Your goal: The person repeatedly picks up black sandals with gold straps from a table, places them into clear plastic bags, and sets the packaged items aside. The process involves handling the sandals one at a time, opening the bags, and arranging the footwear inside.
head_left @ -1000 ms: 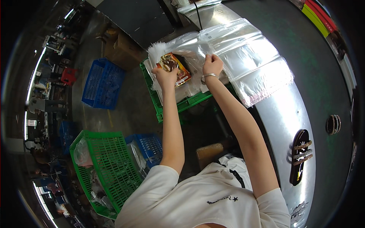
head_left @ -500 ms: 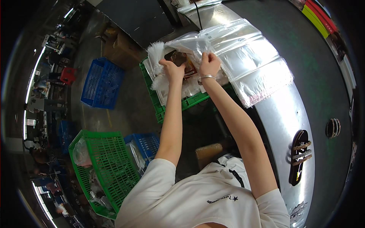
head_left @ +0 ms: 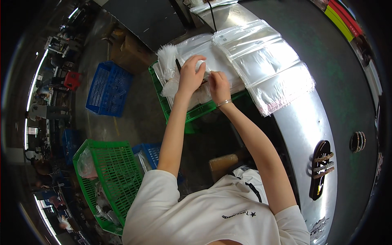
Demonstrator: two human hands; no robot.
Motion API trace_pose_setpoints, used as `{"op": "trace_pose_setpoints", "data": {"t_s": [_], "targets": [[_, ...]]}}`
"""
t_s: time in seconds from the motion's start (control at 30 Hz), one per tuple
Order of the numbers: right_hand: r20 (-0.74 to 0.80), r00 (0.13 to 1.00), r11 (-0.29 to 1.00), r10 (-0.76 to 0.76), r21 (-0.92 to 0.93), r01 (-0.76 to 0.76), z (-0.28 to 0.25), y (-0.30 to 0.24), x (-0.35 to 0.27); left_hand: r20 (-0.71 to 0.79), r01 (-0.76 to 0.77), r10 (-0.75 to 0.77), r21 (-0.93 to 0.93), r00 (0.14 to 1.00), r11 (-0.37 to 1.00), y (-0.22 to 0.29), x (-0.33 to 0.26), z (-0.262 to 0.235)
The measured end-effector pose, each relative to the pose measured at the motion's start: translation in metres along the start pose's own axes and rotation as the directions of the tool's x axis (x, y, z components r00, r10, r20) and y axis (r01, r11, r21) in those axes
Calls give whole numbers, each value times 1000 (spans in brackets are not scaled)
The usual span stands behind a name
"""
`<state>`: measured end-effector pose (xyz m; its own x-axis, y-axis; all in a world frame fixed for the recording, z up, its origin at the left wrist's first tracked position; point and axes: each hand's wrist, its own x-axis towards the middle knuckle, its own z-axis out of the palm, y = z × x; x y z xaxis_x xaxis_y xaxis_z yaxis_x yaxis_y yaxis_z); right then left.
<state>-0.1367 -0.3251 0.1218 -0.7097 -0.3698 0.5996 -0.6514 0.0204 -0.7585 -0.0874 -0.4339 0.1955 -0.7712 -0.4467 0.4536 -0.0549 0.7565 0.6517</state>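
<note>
My left hand (head_left: 190, 76) is curled over the green crate (head_left: 190, 118), its fingers bent around a small white thing (head_left: 199, 64) that I cannot make out. Close beside it, my right hand (head_left: 220, 86) has its fingertips pinched together at the edge of that white thing. Something dark brown shows low between the hands, mostly hidden. Under and behind them lie flat clear plastic bags (head_left: 226, 67). A bundle of thin white plastic strips (head_left: 167, 55) stands by my left hand, and a dark narrow piece (head_left: 178, 65) sticks up beside it.
A stack of clear bags (head_left: 265, 61) covers part of the metal bench (head_left: 302, 116). A black sandal with glittery straps (head_left: 322, 169) lies there; another (head_left: 358, 139) is on the dark surface. Green (head_left: 118, 175) and blue (head_left: 108, 90) baskets and a cardboard box (head_left: 132, 55) stand on the left.
The clear bag held up between my hands is down flat. My left hand has turned over and moved slightly up; my right hand has dropped lower, and the hands are closer together.
</note>
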Motion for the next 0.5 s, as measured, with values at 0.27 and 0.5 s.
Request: {"op": "trace_pose_setpoints", "data": {"t_s": [0.27,0.5], "targets": [[225,942,921,-250,-244,303,-14,-7,-10,224,-3,-20,104,974,995,-24,-3,5],[232,973,962,-5,-266,69,-14,7,-7,-228,159,-135,93,964,983,-45,-14,-10]]}}
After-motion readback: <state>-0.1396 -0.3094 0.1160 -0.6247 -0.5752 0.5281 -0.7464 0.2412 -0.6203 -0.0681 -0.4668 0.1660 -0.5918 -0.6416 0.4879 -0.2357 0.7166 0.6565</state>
